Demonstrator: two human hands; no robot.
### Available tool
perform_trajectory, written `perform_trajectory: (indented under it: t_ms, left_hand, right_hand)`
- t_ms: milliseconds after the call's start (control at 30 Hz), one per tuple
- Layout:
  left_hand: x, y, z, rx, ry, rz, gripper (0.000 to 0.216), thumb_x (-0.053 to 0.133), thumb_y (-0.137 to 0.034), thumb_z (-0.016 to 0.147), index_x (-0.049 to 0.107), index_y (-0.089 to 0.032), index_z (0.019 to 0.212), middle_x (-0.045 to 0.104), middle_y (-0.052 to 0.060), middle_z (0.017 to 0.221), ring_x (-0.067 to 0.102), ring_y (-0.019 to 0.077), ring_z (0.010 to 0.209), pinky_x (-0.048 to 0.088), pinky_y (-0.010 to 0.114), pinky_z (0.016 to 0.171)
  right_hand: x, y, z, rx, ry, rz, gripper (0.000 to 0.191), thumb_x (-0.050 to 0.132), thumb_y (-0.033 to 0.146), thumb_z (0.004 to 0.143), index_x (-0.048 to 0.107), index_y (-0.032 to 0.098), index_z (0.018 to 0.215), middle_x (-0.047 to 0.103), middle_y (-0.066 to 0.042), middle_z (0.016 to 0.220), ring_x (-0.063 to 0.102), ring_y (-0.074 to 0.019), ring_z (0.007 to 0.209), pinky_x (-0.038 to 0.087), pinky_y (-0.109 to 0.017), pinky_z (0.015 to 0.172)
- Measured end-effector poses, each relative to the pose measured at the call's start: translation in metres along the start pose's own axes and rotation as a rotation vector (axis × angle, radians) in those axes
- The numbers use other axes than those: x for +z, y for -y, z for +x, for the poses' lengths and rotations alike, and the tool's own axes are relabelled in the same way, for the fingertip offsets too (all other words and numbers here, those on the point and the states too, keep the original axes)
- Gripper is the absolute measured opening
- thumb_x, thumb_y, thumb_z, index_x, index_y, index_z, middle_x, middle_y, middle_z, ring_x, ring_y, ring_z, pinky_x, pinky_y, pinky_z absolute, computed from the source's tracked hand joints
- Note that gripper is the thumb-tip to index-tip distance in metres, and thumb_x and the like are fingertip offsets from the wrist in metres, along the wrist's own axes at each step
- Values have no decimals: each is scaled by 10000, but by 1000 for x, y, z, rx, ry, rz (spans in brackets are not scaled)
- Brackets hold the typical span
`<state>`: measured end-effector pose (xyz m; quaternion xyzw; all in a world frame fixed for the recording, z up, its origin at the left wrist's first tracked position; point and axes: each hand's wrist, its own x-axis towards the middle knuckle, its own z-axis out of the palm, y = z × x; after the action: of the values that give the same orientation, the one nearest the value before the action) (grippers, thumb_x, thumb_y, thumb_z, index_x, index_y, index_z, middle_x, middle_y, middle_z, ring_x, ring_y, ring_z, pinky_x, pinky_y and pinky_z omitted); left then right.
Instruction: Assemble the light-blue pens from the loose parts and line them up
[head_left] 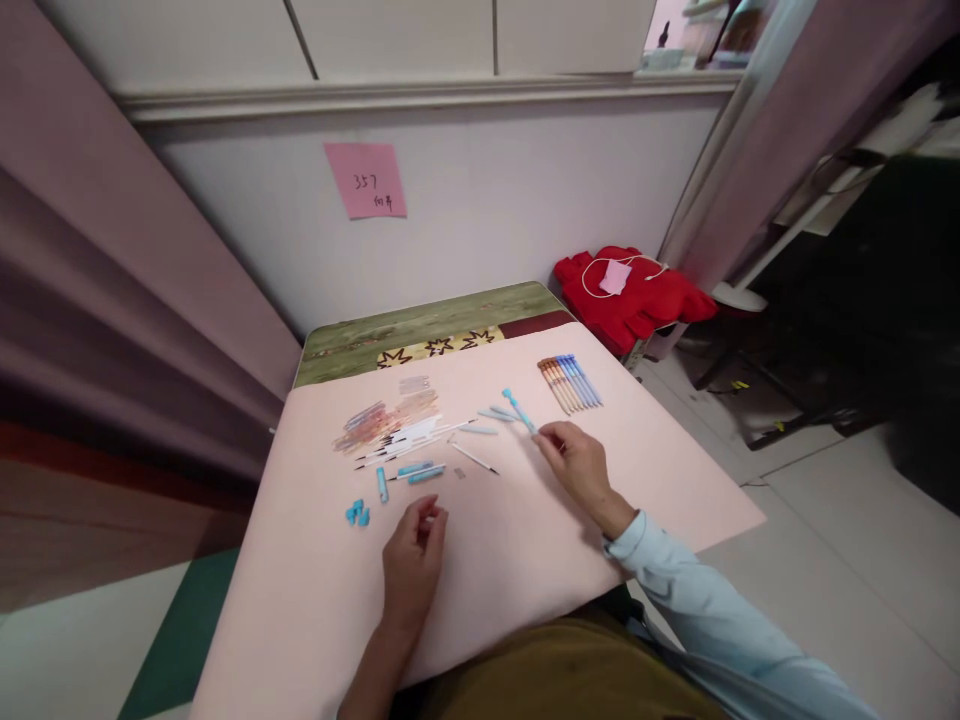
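Observation:
My right hand (577, 462) pinches a light blue pen (521, 412) by its lower end, with its bright blue bow-like topper pointing away from me. Beyond the fingertips lie several pale blue pen parts (480, 430). Resting low over the table, my left hand (415, 548) has its fingers curled toward the thumb, with nothing visible in them. Just past it are several blue barrel pieces (426, 475) and a small grey piece (460, 473). Small blue toppers (358, 513) sit to its left. A white refill with a dark tip (476, 459) lies between my hands.
White refills (412, 437) lie in a loose pile beside brown and clear pen parts (367, 425). At the right, brown and blue pens (570, 384) form a neat row. The pink-covered table (315, 620) meets a wall bearing a pink note (366, 180). Red cloth (622, 310) lies beyond the far right corner.

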<state>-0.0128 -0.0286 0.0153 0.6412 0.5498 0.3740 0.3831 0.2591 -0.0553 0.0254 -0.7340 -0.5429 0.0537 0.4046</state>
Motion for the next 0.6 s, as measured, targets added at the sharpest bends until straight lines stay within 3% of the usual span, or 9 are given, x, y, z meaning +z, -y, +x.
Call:
perform_trajectory:
  t_ms: [233,600]
  left_hand:
    - [-1,18,-7,-4,-15,15,337,623,-451,841,665,-211,1074,721,61,935,679,225,818,555,370,798]
    - [-3,33,-2,50,10,31,351,606,-465,848,689,-184,1042,731,65,922,688,214,805,566,330,752]
  right_hand:
    - [7,-36,62,190,46,-375,233,573,393,918,725,216,912,742,-53,910,629,-182,749,315,-277,596]
    - [30,-45,95,360,162,-563,279,511,356,922,723,190,993,739,-106,941,679,-217,843,400,-285,697]
